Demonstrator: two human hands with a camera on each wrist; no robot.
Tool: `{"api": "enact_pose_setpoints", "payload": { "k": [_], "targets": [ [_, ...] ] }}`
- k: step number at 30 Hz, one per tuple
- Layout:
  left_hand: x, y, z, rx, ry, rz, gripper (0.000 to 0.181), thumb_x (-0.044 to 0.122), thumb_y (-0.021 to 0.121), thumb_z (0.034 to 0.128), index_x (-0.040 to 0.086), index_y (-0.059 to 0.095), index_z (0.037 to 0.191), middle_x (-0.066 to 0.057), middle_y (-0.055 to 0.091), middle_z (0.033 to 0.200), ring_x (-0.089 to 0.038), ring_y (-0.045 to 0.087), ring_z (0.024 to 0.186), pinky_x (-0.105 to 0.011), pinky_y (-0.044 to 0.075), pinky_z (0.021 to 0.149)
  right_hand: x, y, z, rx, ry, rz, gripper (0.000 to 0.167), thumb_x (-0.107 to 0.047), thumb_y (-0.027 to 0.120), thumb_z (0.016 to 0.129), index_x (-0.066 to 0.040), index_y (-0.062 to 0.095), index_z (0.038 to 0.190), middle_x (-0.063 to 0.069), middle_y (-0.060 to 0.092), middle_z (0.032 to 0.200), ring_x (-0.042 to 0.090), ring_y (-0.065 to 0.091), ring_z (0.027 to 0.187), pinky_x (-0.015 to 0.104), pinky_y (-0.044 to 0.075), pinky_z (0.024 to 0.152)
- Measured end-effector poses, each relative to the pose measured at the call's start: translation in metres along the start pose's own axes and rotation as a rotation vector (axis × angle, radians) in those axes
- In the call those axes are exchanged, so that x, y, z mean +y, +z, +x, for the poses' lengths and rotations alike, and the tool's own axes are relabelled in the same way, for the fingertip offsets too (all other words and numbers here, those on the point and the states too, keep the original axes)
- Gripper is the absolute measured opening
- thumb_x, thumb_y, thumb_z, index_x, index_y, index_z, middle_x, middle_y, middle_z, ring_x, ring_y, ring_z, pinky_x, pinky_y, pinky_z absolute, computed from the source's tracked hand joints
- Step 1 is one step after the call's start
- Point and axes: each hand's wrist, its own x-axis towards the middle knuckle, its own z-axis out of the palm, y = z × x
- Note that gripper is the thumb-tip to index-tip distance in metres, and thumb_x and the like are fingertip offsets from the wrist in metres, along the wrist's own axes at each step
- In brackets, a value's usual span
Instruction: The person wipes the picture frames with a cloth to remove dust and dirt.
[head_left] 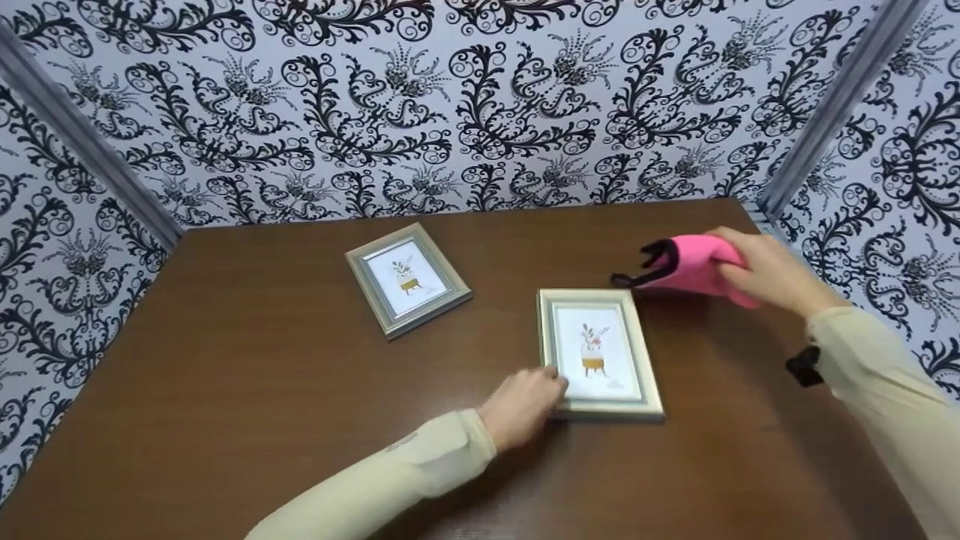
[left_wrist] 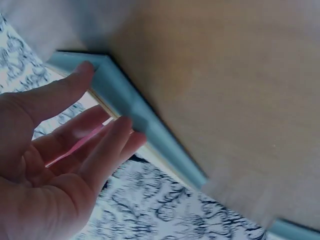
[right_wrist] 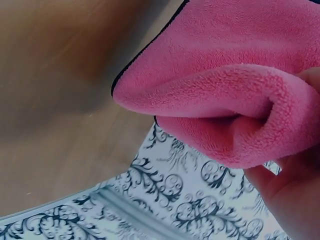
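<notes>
A cream-edged picture frame (head_left: pixel 649 375) lies face up on the brown table, showing a print of a plant on a small stool. My left hand (head_left: pixel 525 405) holds its lower left corner; in the left wrist view the thumb (left_wrist: pixel 75 82) and fingertips (left_wrist: pixel 125 127) meet the frame's side (left_wrist: pixel 150 130). A pink cloth (head_left: pixel 697 262) with black edging hangs folded from my right hand (head_left: pixel 772 274), just above the table past the frame's upper right corner. In the right wrist view the plush cloth (right_wrist: pixel 210 95) covers most of the gripping fingers.
A second picture frame (head_left: pixel 457 295) with a similar print lies tilted to the left, farther back on the table (head_left: pixel 247 375). Walls with black scroll patterns (head_left: pixel 480 112) stand behind the table and at both sides. A black object (head_left: pixel 805 366) sits at my right wrist.
</notes>
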Motion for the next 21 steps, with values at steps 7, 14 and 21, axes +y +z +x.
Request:
{"api": "enact_pose_setpoints", "payload": {
  "k": [7, 14, 21],
  "targets": [
    [-0.018, 0.008, 0.048, -0.011, -0.044, -0.072, 0.004, 0.006, 0.068, 0.0856, 0.007, 0.067, 0.089, -0.006, 0.064, 0.083, -0.02, 0.065, 0.071, -0.026, 0.053, 0.059, 0.009, -0.01, -0.015, 0.074, 0.034, -0.022, 0.033, 0.004, 0.059, 0.084, -0.001, 0.061, 0.116, 0.015, 0.065, 0.087, 0.021, 0.056, 0.062, 0.039, 0.045, 0.058],
    [-0.024, 0.014, 0.096, -0.062, -0.125, -0.113, 0.01, 0.004, 0.065, 0.0876, 0.006, 0.069, 0.097, -0.007, 0.066, 0.089, -0.021, 0.066, 0.078, -0.028, 0.053, 0.063, 0.013, -0.016, -0.021, 0.119, 0.068, -0.036, 0.03, 0.002, 0.059, 0.085, 0.0, 0.062, 0.115, 0.017, 0.066, 0.081, 0.025, 0.058, 0.06, 0.042, 0.047, 0.057],
    [-0.019, 0.021, 0.123, -0.04, -0.205, -0.112, 0.011, 0.007, 0.062, 0.092, 0.007, 0.069, 0.101, -0.007, 0.066, 0.094, -0.02, 0.066, 0.084, -0.028, 0.053, 0.068, 0.011, -0.019, -0.022, 0.147, 0.066, -0.041, 0.031, 0.002, 0.059, 0.085, 0.001, 0.061, 0.117, 0.025, 0.066, 0.089, 0.035, 0.061, 0.066, 0.05, 0.047, 0.059]
  ]
}}
